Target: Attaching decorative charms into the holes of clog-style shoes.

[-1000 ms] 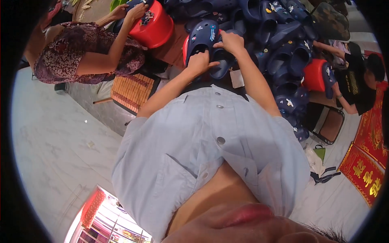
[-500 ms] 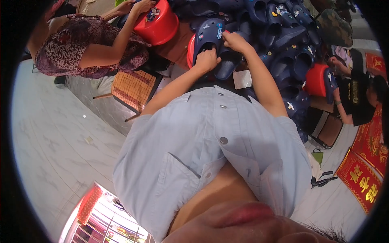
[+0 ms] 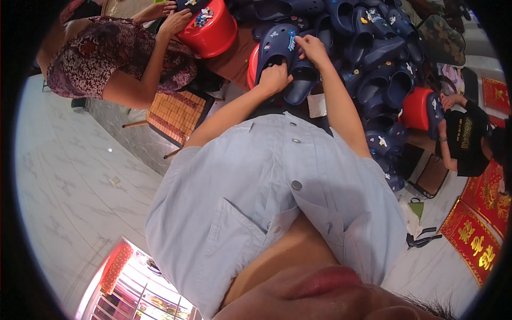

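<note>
A navy blue clog [image 3: 276, 45] with small coloured charms on its holed top stands ahead of me, its heel toward me. My left hand [image 3: 274, 79] grips it, the fingers reaching into its opening and partly hidden. At the clog's right side is my right hand [image 3: 314, 51], thumb and forefinger apart beside a blue charm [image 3: 292, 39]; I see nothing held in it. Beneath that hand lies a second navy clog [image 3: 302, 85]. Part of a red stool [image 3: 253, 66] shows behind the gripped clog.
Navy clogs [image 3: 373, 50] are heaped ahead and to the right. A person at left works over a red stool [image 3: 216, 34] with charms on it. Another person's hand [image 3: 453, 100] is by a red stool [image 3: 416, 108] at right. A bamboo-topped seat [image 3: 176, 117] stands at left.
My right hand has shifted slightly right, and its pinched fingers have come apart by the charm. My left hand stays in the clog. The person at left has moved a clog into view.
</note>
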{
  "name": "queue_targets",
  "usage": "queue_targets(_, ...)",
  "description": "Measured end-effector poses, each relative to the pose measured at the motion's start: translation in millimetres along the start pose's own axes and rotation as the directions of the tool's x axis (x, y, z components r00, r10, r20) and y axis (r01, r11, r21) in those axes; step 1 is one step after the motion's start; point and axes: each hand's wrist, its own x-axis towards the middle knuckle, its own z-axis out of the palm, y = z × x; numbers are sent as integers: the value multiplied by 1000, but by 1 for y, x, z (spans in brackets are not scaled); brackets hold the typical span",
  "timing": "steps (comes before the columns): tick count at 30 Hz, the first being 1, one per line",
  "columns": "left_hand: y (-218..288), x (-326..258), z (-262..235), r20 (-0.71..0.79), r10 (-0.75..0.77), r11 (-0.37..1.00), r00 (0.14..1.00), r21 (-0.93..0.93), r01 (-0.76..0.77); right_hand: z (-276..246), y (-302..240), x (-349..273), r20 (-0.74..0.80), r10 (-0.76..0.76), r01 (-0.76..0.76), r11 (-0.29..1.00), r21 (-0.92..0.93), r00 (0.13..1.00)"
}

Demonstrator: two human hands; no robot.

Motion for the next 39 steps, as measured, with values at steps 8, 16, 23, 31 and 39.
queue_targets(8, -7, 6, 7, -1, 94, 995, 996, 19, -94, 29, 7, 17, -199, -202, 28, 766, -643, 959)
queue_targets(16, -9, 5, 7, -1, 100, 995, 995, 6, -100, 4, 18, 15, -63, 33, -25, 990, 137, 997)
queue_targets(23, -10, 6, 11, -18, 114, 993, 993, 10, -114, 3, 3, 47, -280, -18, -26, 988, -150, 960)
queue_targets(31, -10, 7, 9, 5, 105, 994, 994, -18, -105, 23, 18, 63, -212, -435, 156, 669, -726, 875)
queue_targets(39, -11, 7, 9, 27, 108, 994, 994, -12, -108, -4, 27, 63, -157, 0, 52, 943, 329, 988)
